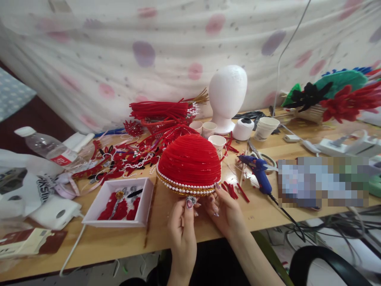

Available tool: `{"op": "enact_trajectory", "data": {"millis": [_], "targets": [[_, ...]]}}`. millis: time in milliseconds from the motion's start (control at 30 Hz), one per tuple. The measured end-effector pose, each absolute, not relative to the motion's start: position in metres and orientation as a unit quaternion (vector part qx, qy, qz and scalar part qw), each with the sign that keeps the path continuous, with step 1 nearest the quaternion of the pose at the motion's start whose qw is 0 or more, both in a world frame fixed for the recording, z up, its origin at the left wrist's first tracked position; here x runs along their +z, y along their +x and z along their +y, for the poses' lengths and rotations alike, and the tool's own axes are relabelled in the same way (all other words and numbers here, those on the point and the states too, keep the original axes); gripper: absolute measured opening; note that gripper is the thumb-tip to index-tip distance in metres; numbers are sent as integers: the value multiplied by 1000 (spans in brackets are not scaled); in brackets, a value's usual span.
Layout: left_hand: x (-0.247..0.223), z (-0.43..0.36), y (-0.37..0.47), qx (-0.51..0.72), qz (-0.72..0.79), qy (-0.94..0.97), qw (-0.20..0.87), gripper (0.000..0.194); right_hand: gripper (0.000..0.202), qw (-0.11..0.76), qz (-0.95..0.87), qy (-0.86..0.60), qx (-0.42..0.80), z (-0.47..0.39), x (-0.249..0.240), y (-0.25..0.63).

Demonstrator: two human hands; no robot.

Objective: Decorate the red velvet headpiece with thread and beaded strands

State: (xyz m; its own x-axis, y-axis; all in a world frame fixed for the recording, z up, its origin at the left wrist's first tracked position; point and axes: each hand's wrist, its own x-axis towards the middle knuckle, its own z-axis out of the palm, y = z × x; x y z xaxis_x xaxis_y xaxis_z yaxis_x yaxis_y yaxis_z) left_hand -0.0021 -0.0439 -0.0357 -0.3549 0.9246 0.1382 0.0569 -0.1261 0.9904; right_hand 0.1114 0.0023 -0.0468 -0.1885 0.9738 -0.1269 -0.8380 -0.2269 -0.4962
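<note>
A domed red cap [189, 161], wrapped in rows of fuzzy red chenille stems, is held above the table in front of me. White pearl strings and a gold band [190, 190] run round its lower edge. My right hand [228, 210] grips this rim at the right, thumb on the outside and the other fingers partly hidden beneath. At the front of the rim, my left hand [182, 222] pinches a small silver, sparkly ornament [193, 199] between thumb and fingers. Whether the ornament touches the cap, I cannot tell.
Left of the cap stands a white box [116, 223] with red and silver pieces. A blue glue gun [258, 172] and cut red stems [230, 190] lie to the right. Behind are a white foam head [228, 93], paper cups [266, 128] and a red basket [154, 128] of stems.
</note>
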Motion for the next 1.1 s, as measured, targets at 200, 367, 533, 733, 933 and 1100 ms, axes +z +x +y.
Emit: {"op": "enact_trajectory", "data": {"millis": [200,367,533,733,933,1100], "targets": [[-33,-45,-2,606,565,444,342,36,43,593,-177,-208,757,1,-45,112],[-34,-45,-2,608,562,440,348,37,48,593,-196,-195,757,0,-43,111],[-32,-45,0,610,566,433,347,38,46,594,-202,-186,756,1,-43,110],[-29,-44,0,608,569,444,330,41,49,596,-207,-186,753,1,-44,110],[-28,-44,0,619,576,428,319,41,48,603,-193,-196,749,1,-47,108],[-30,-42,-2,601,570,459,322,43,47,601,-175,-201,753,0,-47,110]]}}
